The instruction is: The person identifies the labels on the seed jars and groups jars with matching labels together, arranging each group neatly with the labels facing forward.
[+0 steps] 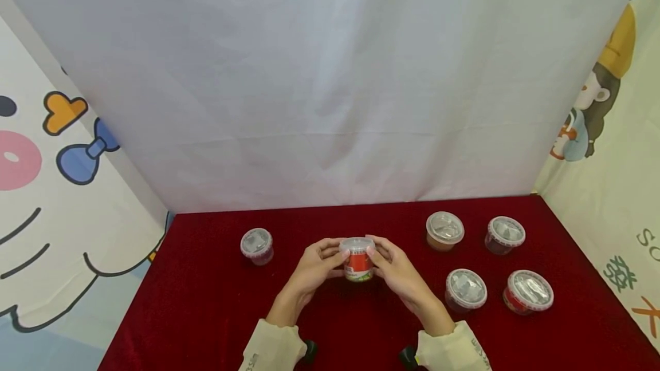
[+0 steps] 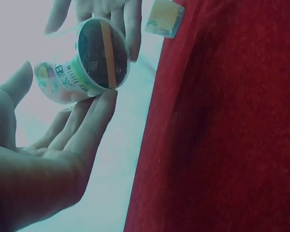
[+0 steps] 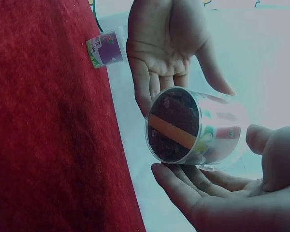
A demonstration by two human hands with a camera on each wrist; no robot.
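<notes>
Both hands hold one small lidded plastic tub [image 1: 358, 262] upright near the middle of the red-covered table. A red label with a green lower edge faces the head camera. The left hand [image 1: 311, 271] grips one side, thumb at the front near the lid and fingers behind. On the other side the right hand [image 1: 401, 273] grips it the same way. From below, the wrist views show the tub's clear base [image 2: 94, 58] with dark contents and an orange strip [image 3: 171, 131] across it. The base is raised off the cloth.
To the left stands a lidded tub [image 1: 256, 247] with purple contents. On the right are a tan-filled tub [image 1: 444, 231], a dark tub [image 1: 505, 235], another dark tub [image 1: 466, 291] and a red-sided tub [image 1: 528, 292]. Red cloth [image 1: 206, 302] covers the table; a white curtain [image 1: 309, 102] hangs behind.
</notes>
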